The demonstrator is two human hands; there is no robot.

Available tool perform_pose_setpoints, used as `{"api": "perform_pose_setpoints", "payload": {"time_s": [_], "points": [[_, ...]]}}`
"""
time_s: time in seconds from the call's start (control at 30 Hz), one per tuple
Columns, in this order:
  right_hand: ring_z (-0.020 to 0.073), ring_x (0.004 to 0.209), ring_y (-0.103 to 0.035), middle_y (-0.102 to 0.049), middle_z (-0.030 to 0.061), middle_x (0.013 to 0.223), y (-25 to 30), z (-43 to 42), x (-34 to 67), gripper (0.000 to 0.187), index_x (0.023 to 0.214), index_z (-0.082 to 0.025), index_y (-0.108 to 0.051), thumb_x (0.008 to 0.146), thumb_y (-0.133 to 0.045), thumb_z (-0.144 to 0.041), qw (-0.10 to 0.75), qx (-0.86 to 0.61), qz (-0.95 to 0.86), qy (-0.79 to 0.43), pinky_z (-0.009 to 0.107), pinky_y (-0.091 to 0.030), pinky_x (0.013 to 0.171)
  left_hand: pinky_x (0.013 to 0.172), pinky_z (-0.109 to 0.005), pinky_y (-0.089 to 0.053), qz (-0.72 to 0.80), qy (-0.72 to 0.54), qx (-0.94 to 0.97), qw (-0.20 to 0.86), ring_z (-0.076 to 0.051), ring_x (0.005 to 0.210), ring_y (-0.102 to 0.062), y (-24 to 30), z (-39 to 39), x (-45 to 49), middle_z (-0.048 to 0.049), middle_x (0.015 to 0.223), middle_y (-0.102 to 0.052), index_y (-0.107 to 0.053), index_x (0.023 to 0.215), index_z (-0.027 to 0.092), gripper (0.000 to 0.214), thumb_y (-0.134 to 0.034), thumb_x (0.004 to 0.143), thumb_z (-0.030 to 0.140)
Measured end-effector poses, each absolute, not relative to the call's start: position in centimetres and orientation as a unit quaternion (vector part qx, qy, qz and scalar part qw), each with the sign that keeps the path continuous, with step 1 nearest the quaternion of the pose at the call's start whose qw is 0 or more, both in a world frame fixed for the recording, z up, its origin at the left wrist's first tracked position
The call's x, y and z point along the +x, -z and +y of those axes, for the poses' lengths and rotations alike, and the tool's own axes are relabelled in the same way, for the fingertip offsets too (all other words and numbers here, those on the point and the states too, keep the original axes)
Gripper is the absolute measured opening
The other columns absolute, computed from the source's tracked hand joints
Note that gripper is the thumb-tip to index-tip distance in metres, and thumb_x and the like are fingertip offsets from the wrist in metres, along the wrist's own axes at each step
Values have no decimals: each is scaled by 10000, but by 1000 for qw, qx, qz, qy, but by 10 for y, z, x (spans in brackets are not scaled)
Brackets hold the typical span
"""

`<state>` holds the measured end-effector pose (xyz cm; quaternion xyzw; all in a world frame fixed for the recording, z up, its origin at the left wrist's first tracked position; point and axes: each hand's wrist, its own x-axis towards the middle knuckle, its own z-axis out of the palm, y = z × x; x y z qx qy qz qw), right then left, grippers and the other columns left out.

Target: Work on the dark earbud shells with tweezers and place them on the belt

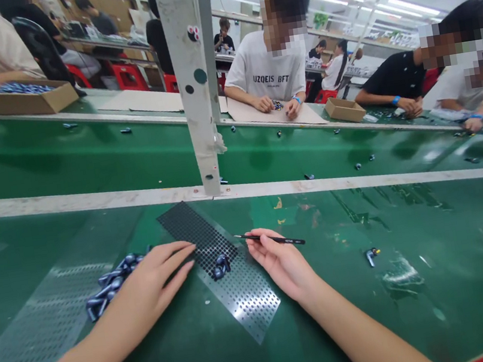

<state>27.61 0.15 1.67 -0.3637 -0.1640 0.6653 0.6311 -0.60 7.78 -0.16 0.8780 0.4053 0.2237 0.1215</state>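
My right hand [280,260] grips slim black tweezers [281,239], their thin tip pointing left above a clear sheet [253,306]. Rows of small black round pads [196,227] cover the far part of that sheet, while its near part shows only dotted marks. Two or so dark blue earbuds [221,267] lie on the sheet between my hands. My left hand [159,272] is open, fingers stretched toward the sheet's left edge; whether they touch it I cannot tell. Partly hidden behind my left wrist is a pile of dark blue earbuds [113,279].
Another clear dotted sheet [41,332] lies at the left. A single earbud [371,256] rests to the right. Past a white rail [153,195] and post [196,91] runs a green belt [129,155] with scattered earbuds. Co-workers sit beyond it, near cardboard boxes [25,104].
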Motion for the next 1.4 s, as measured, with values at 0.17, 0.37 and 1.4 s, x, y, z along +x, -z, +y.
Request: {"api": "perform_pose_setpoints", "payload": {"time_s": [0.17, 0.37, 1.4], "points": [[151, 960, -817, -874, 20, 968, -19, 2, 279, 432, 904, -231, -881, 591, -1106, -425, 642, -362, -161, -656, 267, -655, 982, 803, -312, -648, 377, -171, 893, 179, -228, 873, -809, -18, 65, 48, -67, 1075, -780, -788, 1176, 248, 475, -425, 1099, 544], [150, 894, -818, -874, 40, 940, -24, 2, 280, 442, 946, -205, -864, 614, -1096, -380, 642, -359, -165, -658, 267, -668, 923, 593, -362, -502, 449, -129, 870, 157, -290, 674, -724, -22, 61, 72, -89, 841, -702, -702, 933, 197, 361, -481, 1033, 465], [167, 913, -812, -849, 34, 928, -73, 20, 276, 396, 854, -182, -804, 619, -1084, -333, 622, -322, -238, -673, 275, -668, 909, 692, -306, -729, 342, -348, 565, 666, -213, 695, -815, -98, 64, 72, -42, 861, -818, -771, 944, 214, 359, -974, 759, 445]]}}
